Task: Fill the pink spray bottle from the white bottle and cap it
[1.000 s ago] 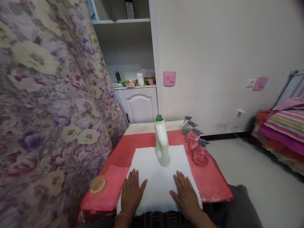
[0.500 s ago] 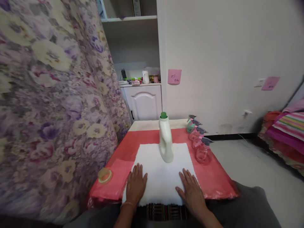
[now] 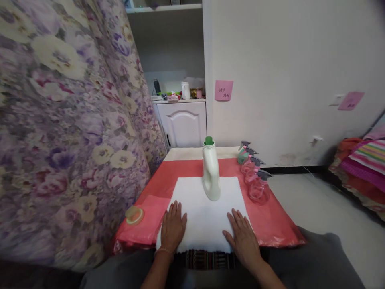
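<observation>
My left hand (image 3: 173, 226) lies flat on the left edge of a white cloth (image 3: 207, 222), fingers stretched out and holding nothing. On the cloth's right edge my right hand (image 3: 243, 237) rests palm down, its fingers extended and slightly apart. Between and beyond both hands, a pale green-white jug-style bottle (image 3: 211, 170) with a moulded handle stands upright at the far part of the cloth. A green spout (image 3: 208, 140) shows in its uncapped neck. Neither hand touches the bottle.
Several spray bottles (image 3: 259, 190) stand in a row along the right side of the red-covered table (image 3: 270, 224). A roll of tape (image 3: 134, 215) lies on a folded pink sheet (image 3: 150, 204) at the left. A floral curtain (image 3: 75, 140) hangs close on the left; a cabinet (image 3: 186, 122) stands behind.
The view has tipped slightly downward, so the whole scene sits a little differently in the picture. Both hands stay flat on the cloth, and the bottle has not moved.
</observation>
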The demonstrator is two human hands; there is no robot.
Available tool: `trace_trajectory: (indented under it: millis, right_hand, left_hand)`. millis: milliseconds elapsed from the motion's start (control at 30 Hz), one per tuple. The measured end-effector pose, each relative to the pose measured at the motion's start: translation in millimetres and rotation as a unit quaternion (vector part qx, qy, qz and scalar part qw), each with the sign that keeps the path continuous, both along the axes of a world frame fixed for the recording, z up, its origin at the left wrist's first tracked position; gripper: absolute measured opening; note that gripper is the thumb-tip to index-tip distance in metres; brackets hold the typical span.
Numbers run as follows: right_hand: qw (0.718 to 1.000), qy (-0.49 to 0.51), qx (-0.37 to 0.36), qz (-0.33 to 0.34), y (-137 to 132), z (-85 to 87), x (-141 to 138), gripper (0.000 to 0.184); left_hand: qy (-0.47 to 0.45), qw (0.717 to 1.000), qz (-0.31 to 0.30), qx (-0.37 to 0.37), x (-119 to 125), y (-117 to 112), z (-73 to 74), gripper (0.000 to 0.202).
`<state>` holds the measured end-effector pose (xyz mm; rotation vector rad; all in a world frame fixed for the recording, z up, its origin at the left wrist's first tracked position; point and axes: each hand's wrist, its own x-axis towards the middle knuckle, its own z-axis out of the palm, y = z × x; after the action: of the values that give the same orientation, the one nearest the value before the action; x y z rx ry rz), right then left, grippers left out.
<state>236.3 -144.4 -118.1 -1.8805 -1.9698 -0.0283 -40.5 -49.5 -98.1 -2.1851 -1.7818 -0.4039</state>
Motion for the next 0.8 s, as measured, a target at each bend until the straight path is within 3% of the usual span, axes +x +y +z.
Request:
trace_trajectory:
  millis: [333,633,800]
  right_hand:
    - [0.999,-0.019,0.037,-0.005,0,-7.2,1,0.065]
    - [0.996,-0.051,0.07,-0.002,2,-14.8,1,0.064]
    - [0.994,-0.064,0.088,-0.004,1,-18.3,1,0.065]
  left_hand:
    - [0.0,1.0,-0.027,-0.012,-9,1,5.0,0.052]
    - [-0.002,0.996,-0.085,-0.004,26,-27,-9.7,0.057]
    - [-0.001,0.996,-0.087,-0.011,12,-27,-8.0,0.058]
